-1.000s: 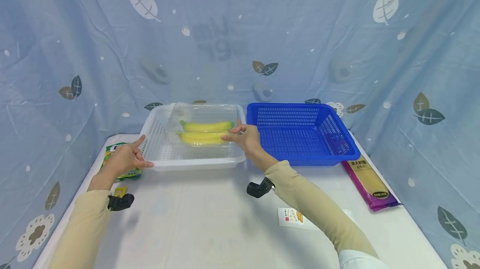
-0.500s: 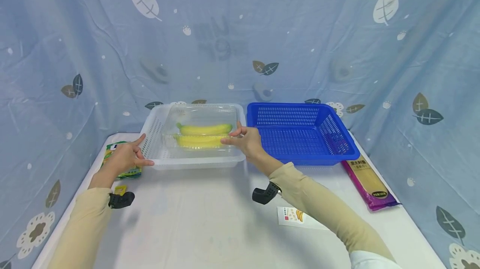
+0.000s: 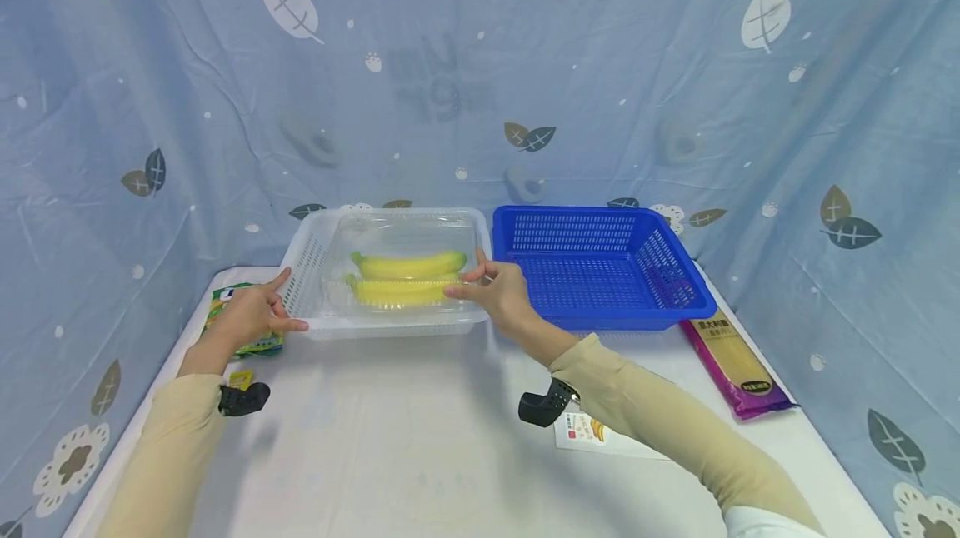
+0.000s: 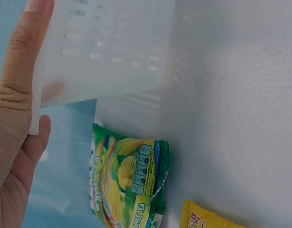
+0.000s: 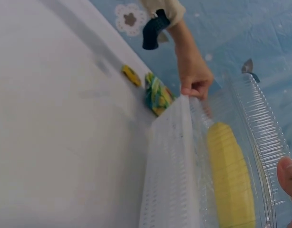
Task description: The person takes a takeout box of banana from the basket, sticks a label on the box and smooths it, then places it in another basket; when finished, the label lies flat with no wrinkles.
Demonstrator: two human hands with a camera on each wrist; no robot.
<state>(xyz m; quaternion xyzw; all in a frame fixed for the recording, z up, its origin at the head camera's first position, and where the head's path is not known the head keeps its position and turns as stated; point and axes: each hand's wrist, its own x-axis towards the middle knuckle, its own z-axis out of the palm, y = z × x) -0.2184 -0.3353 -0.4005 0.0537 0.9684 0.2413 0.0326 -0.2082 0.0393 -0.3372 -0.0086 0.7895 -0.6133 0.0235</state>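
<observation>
A clear plastic clamshell box [image 3: 420, 231] with two yellow-green bananas [image 3: 408, 266] in it lies inside the white basket [image 3: 397, 328]. My right hand [image 3: 504, 296] pinches the box at its right front edge. In the right wrist view, my thumb [image 5: 289, 176] shows against the clear plastic, near one banana [image 5: 230, 175]. My left hand [image 3: 249, 320] grips the front left corner of the basket. The left wrist view has that hand's thumb [image 4: 23, 52] on one side of the basket's rim and a finger on the other.
A blue basket [image 3: 600, 325] stands right of the white one. Green packets [image 3: 262, 346] and a small yellow packet [image 3: 241, 380] lie at the left. A purple pasta bag [image 3: 738, 363] rests at the right, and a white banana-print packet [image 3: 585, 431] lies partly under my right forearm.
The clamshell box has sunk lower into the white basket and shifted slightly left. My right forearm has swung a little to the right. My left hand has stayed on the basket corner.
</observation>
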